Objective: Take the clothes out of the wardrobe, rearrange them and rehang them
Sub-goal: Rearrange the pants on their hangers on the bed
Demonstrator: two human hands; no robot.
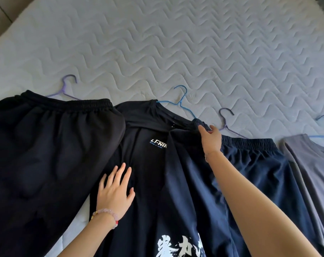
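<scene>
Quilted grey bed (176, 43) carries a row of clothes laid flat, hanger hooks pointing away from the person. Far left: black trousers (46, 145) on a purple hanger (69, 84). Next, a black T-shirt (146, 127) with white lettering, on a blue hanger (181, 101). Navy trousers (250, 173) overlap the T-shirt's right side, with a dark hanger (225, 115) just past their waistband. Grey top (309, 164) at far right (its hanger barely in frame). Left hand (114, 191) lies flat and released, fingers spread, on the T-shirt; bead bracelet (105, 214) on that wrist. Right hand (210, 140) is pinching the navy trousers' waistband near the T-shirt collar.
</scene>
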